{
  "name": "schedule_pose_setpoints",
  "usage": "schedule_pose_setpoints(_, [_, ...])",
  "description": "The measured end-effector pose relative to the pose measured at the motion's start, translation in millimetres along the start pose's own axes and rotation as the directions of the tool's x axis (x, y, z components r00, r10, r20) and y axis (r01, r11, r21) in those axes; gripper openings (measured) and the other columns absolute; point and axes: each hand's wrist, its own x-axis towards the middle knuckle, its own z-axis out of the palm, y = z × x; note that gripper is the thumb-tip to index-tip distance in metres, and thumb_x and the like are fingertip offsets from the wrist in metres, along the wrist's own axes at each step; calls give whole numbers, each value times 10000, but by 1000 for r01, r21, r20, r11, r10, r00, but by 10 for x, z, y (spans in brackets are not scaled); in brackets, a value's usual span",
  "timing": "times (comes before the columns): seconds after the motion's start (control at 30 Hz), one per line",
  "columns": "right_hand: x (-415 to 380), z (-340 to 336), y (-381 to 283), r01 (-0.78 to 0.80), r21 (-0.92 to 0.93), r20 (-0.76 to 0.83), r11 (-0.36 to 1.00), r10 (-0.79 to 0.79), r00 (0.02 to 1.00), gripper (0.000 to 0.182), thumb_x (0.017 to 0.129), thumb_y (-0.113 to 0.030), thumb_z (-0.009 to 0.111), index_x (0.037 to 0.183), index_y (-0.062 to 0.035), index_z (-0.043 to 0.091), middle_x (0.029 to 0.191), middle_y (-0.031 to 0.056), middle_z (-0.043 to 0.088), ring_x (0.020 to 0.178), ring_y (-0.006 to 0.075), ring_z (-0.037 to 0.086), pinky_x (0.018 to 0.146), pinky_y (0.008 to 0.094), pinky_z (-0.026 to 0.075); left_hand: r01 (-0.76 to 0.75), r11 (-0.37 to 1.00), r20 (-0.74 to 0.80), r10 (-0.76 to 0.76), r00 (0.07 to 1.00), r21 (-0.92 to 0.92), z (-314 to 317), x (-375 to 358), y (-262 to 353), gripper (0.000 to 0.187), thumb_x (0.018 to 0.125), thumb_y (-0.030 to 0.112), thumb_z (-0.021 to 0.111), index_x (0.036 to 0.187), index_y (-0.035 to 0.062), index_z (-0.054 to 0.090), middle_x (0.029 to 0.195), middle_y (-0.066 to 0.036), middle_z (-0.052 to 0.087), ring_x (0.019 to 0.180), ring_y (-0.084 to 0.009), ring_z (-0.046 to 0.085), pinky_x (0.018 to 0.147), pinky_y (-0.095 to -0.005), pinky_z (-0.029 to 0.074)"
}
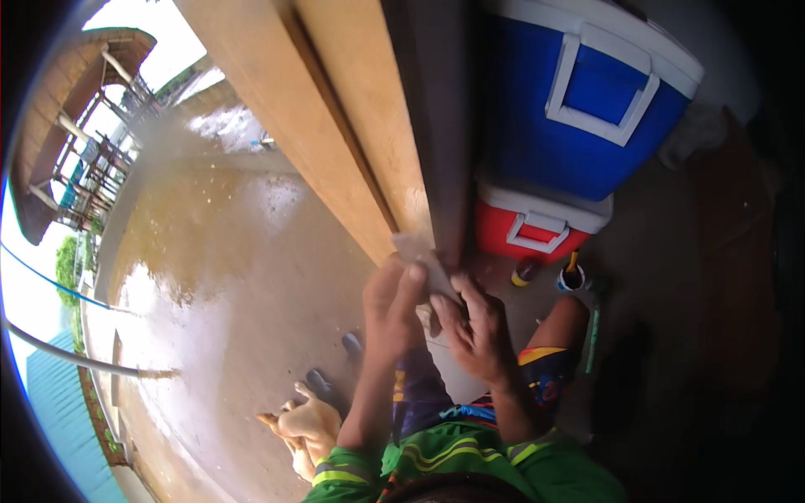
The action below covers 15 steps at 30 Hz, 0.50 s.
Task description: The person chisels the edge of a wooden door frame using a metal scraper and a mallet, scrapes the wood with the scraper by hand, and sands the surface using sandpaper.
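Note:
Both my hands meet in front of the lower end of a wooden board or door edge. Between them is a small, flat, pale grey sheet, stiff-looking and held at a slant. My left hand grips it with the thumb on top and the fingers curled behind. On its lower right edge, my right hand pinches it with the thumb and fingers. The sheet's upper tip overlaps the wood in this view.
A blue cooler is stacked on a red cooler at the right. Near them stand a small paint can with a brush in it and a yellow-labelled container. A dog and dark slippers are on the floor at the left.

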Motion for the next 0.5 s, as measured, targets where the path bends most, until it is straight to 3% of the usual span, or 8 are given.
schedule_pose_setpoints(0.03, [4,-111,-37,16,-4,56,1000,-16,998,107,912,11,537,1009,51,560,746,122,544,601,169,587,536,308,447,-65,993,-11,64,998,-101,-26,-18,-54,199,930,181,593,1020,4,590,893,-73,652,740,-137,603,687,-277,487])
schedule_pose_setpoints(0.07, [-28,-224,-49,-69,54,135,996,62,989,326,886,5,576,1212,4,580,893,173,606,770,275,643,676,317,496,-34,982,-4,34,999,-187,-61,-63,-68,291,887,163,654,1106,1,552,913,-85,651,761,-154,625,714,-272,500])
schedule_pose_setpoints(0.17, [-132,-384,-123,-238,323,93,916,219,971,344,851,39,602,1192,-3,601,878,125,610,756,189,635,664,294,487,91,963,50,-81,995,-254,-244,-213,-238,325,888,211,659,1117,14,541,901,-97,656,769,-167,641,699,-282,522])
schedule_pose_setpoints(0.2, [-178,-370,-52,-143,397,7,907,153,988,383,797,75,626,1168,-24,624,856,85,601,701,133,597,650,279,472,189,933,38,-187,982,-306,-246,-279,-239,345,887,263,657,1114,29,543,901,-116,659,767,-186,652,671,-298,543])
schedule_pose_setpoints(0.3, [-175,-300,64,125,305,-164,944,-77,983,379,752,73,634,1115,-36,653,834,81,590,697,164,577,668,295,460,364,854,156,-329,931,-371,-195,-407,-417,353,897,299,635,1135,55,542,898,-106,660,782,-191,658,649,-286,554])
schedule_pose_setpoints(0.37, [-207,-183,63,73,270,-221,960,-12,975,308,738,-27,589,1033,-39,676,871,70,525,878,228,522,782,344,422,424,780,235,-353,905,-460,-89,-508,-545,361,902,305,631,1164,74,541,989,-83,649,896,-193,641,751,-309,537])
schedule_pose_setpoints(0.47, [-262,-98,125,111,525,-206,844,0,979,325,737,-38,537,1036,-21,663,949,102,506,945,242,495,840,352,408,452,754,349,-310,884,-477,-90,-569,-931,365,944,285,580,1245,86,526,1167,-25,585,1090,-164,554,946,-346,435])
schedule_pose_setpoints(0.5, [-317,-104,238,154,491,-205,857,-58,977,412,934,-335,471,1057,38,597,1049,130,463,991,241,532,863,369,437,415,822,350,-285,893,-390,-130,-577,-1012,362,955,268,566,1262,82,515,1179,-23,581,1088,-157,553,943,-334,438])
